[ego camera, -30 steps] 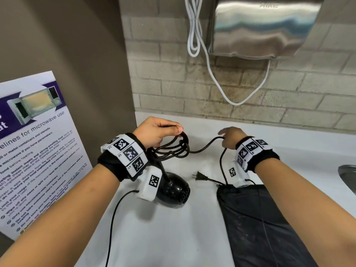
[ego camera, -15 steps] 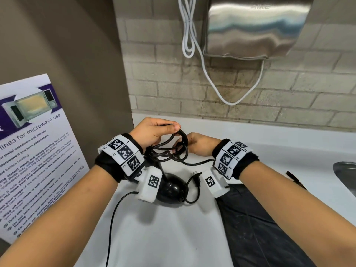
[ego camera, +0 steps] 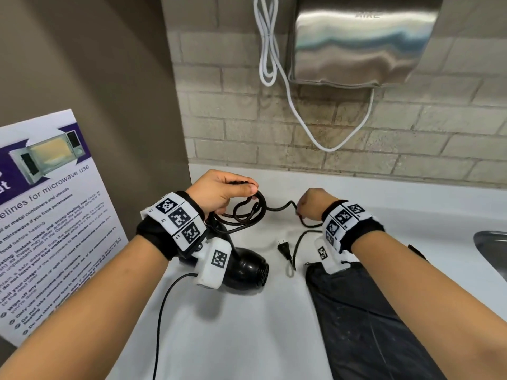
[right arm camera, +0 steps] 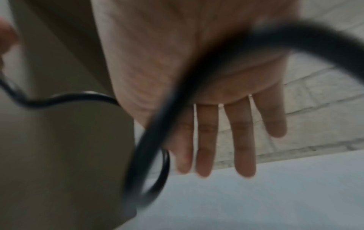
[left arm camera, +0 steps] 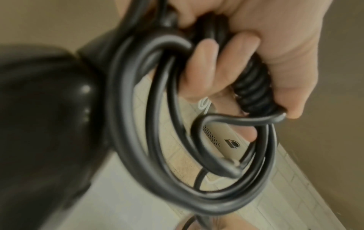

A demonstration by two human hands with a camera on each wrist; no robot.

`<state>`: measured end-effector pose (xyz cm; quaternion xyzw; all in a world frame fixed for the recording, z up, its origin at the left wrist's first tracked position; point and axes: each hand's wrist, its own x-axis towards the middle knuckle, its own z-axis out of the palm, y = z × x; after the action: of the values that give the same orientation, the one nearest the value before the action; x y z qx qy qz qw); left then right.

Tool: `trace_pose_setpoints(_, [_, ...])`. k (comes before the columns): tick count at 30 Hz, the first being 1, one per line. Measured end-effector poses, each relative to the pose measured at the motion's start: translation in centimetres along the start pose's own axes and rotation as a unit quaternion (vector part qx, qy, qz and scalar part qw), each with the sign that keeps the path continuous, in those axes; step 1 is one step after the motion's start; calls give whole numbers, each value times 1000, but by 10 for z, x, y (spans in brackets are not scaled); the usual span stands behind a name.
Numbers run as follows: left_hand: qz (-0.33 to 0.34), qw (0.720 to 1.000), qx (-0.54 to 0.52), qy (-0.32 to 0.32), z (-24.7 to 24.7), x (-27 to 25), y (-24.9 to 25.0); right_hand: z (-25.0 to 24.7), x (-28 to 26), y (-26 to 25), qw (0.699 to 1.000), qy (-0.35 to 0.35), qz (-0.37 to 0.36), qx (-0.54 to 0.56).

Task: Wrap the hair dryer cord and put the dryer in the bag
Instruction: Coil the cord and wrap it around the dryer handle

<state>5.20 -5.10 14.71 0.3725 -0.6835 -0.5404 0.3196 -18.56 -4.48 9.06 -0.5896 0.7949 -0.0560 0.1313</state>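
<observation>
The black hair dryer (ego camera: pixel 247 267) hangs by its handle just above the white counter (ego camera: pixel 233 338); it is a dark blur (left arm camera: pixel 39 124) in the left wrist view. My left hand (ego camera: pixel 225 193) grips the handle's ribbed end together with several loops of the black cord (ego camera: pixel 247 212), seen close up as coils (left arm camera: pixel 197 171) under curled fingers (left arm camera: pixel 206 65). The loose cord runs right to my right hand (ego camera: pixel 312 202). There it lies across the palm (right arm camera: pixel 197 77), with the fingers (right arm camera: pixel 244 140) straight. The plug (ego camera: pixel 284 249) lies on the counter. A black bag (ego camera: pixel 370 325) lies flat under my right forearm.
A steel hand dryer (ego camera: pixel 356 42) with a looped white cable (ego camera: pixel 269 58) hangs on the brick wall behind. A sink rim (ego camera: pixel 493 250) shows at the right edge. A microwave poster (ego camera: pixel 49 215) covers the left wall. A thin black wire (ego camera: pixel 162 311) trails from my left wrist.
My right hand came in to the left hand with a stretch of cord, then swung back out to the right. The plug now lies closer to the dryer.
</observation>
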Motion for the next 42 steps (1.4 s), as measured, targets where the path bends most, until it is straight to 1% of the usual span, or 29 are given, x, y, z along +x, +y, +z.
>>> trace_pose_setpoints(1, [0, 1000, -2, -1, 1, 1, 0, -1, -3, -4, 1000, 0, -23, 20])
trace_pose_setpoints(2, [-1, 1000, -5, -3, 2, 1, 1, -4, -8, -9, 996, 7, -61, 65])
trace_pose_setpoints(3, [-1, 1000, -7, -5, 3, 1, 1, -8, -12, -16, 987, 7, -106, 123])
trace_pose_setpoints(4, [1, 1000, -7, -7, 4, 1, 1, -11, -17, -25, 972, -10, -152, 181])
trace_pose_setpoints(5, [4, 1000, -8, -8, 4, 2, 1, -13, -23, -33, 954, -51, -195, 224])
trace_pose_setpoints(6, [6, 1000, -9, -6, 4, 2, 1, -14, -27, -42, 935, -106, -228, 250])
trace_pose_setpoints(7, [8, 1000, -9, -4, 4, 3, 2, -13, -33, -49, 916, -161, -252, 267])
trace_pose_setpoints(8, [7, 1000, -9, -3, 4, 3, 2, -11, -37, -54, 901, -200, -261, 282])
trace_pose_setpoints(9, [7, 1000, -10, -2, 4, 3, 2, -9, -39, -57, 889, -220, -267, 299])
trace_pose_setpoints(12, [1, 1000, -25, 0, 4, 1, 2, -3, -35, -55, 865, -210, -277, 361])
trace_pose_setpoints(13, [0, 1000, -26, 1, 4, 1, 2, -3, -32, -55, 865, -197, -264, 380])
trace_pose_setpoints(14, [-1, 1000, -25, 0, 4, 1, 3, -4, -28, -55, 873, -168, -245, 386])
trace_pose_setpoints(15, [-4, 1000, -24, -4, 4, 0, 3, -6, -23, -54, 889, -119, -224, 382])
trace_pose_setpoints(17, [-11, 999, -25, -20, 3, 0, 3, -11, -13, -48, 920, 8, -169, 354])
trace_pose_setpoints(18, [-14, 999, -28, -24, 3, -1, 3, -14, -9, -43, 924, 65, -135, 352])
trace_pose_setpoints(19, [-14, 999, -28, -21, 3, -1, 2, -17, -8, -37, 921, 105, -107, 361])
trace_pose_setpoints(21, [-4, 1000, -22, 7, 1, 1, 0, -21, -5, -28, 916, 139, -85, 366])
trace_pose_setpoints(23, [7, 999, -25, 34, -1, 3, -2, -22, -8, -25, 921, 138, -82, 355])
trace_pose_setpoints(24, [11, 999, -30, 39, -1, 3, -3, -24, -10, -25, 925, 123, -90, 349])
trace_pose_setpoints(25, [12, 999, -33, 41, -2, 4, -3, -26, -14, -25, 931, 93, -105, 337])
trace_pose_setpoints(26, [14, 999, -33, 40, -2, 4, -3, -29, -19, -25, 941, 49, -123, 312])
trace_pose_setpoints(28, [19, 999, -26, 39, -2, 5, -3, -32, -30, -28, 952, -62, -163, 253])
trace_pose_setpoints(30, [26, 999, -14, 41, -1, 7, -4, -29, -36, -35, 938, -160, -198, 235])
trace_pose_setpoints(32, [29, 999, -5, 40, 0, 8, -3, -22, -40, -43, 916, -212, -234, 246])
trace_pose_setpoints(34, [30, 999, -14, 32, 2, 8, -2, -17, -42, -48, 908, -227, -265, 230])
trace_pose_setpoints(36, [29, 999, -27, 32, 4, 6, -1, -14, -41, -50, 909, -219, -261, 242])
trace_pose_setpoints(39, [19, 999, -19, 32, 2, 4, 0, -18, -35, -46, 912, -163, -222, 303])
trace_pose_setpoints(42, [5, 1000, 10, 12, 1, 3, 0, -36, -35, -47, 921, -92, -200, 322])
